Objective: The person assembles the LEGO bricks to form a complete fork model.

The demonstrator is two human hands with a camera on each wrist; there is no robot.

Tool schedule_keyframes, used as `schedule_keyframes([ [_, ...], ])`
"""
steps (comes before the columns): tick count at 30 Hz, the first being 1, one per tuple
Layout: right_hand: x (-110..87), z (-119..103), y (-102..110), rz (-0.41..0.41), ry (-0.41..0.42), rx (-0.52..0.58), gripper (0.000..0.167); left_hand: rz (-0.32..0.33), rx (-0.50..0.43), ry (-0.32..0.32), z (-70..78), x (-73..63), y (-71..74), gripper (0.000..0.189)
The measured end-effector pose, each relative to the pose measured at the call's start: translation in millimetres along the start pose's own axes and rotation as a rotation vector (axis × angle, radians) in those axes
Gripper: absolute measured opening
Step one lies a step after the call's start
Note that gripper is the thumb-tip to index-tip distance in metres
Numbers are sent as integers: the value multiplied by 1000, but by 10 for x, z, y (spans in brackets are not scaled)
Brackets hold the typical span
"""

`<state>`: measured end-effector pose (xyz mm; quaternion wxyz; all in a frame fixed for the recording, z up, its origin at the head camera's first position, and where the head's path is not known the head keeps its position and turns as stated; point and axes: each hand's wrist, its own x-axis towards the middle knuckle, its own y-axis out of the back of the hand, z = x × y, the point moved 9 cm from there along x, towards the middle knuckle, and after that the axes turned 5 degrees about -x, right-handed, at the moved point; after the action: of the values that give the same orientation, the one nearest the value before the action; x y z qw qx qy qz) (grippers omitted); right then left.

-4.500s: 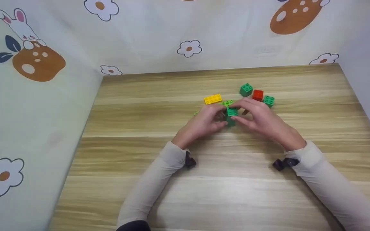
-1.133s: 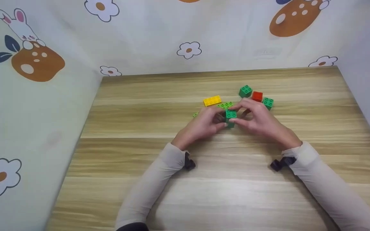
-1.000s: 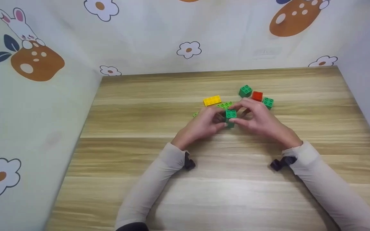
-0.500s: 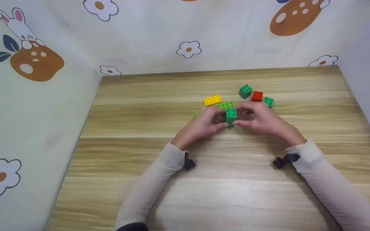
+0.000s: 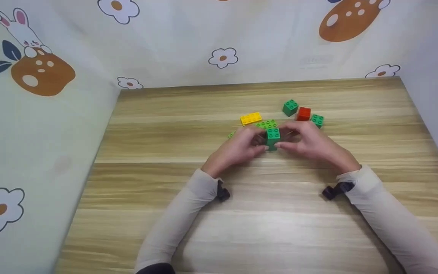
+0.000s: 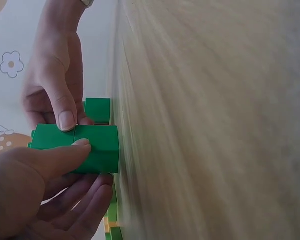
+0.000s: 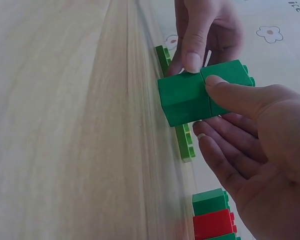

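Two green toy bricks stand stacked at the middle of the table, the upper brick [image 5: 273, 133] flush on the lower brick [image 6: 102, 155] with a thin seam between them. From the left, my left hand [image 5: 238, 146] pinches the stack, thumb across its near side. My right hand [image 5: 310, 142] grips it from the other side, its thumb [image 7: 230, 92] close to the seam. The upper brick's studs are uncovered in the head view. Fingers partly hide the stack's far side. A light green brick plate [image 5: 267, 124] lies just behind the stack.
A flat yellow brick [image 5: 251, 118] sits behind my left hand, with another light green piece [image 5: 231, 134] partly hidden beside it. Beyond my right hand are a green brick [image 5: 290, 107], a red brick [image 5: 303, 113] and a second green brick [image 5: 317, 120]. A patterned wall covering [image 5: 173, 45] backs the table.
My right hand's fingers have come off the upper brick's top edge, and its thumb has slid lower on the stack. The upper brick now sits squarely on the lower one. My left hand stays put.
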<state>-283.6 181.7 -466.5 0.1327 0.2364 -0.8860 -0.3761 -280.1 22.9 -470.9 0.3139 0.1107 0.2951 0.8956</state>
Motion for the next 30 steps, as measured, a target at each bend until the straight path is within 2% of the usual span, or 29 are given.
schedule_keyframes([
  [3,-5,9,11,1,-9,-4,43,22,18,-2,-11,-34,60,44],
  [7,2,12,44,21,-5,-2,46,87,44,7,-56,-117,214,42],
  [10,18,7,100,65,4,27,47,140,48,24,-118,-188,348,40],
  [16,52,25,231,170,3,90,46,194,56,44,-289,-303,529,40],
  [23,160,40,314,252,-20,157,47,221,76,61,-424,-360,611,42],
  [30,318,150,281,260,-135,139,51,210,84,100,-478,-378,624,45],
])
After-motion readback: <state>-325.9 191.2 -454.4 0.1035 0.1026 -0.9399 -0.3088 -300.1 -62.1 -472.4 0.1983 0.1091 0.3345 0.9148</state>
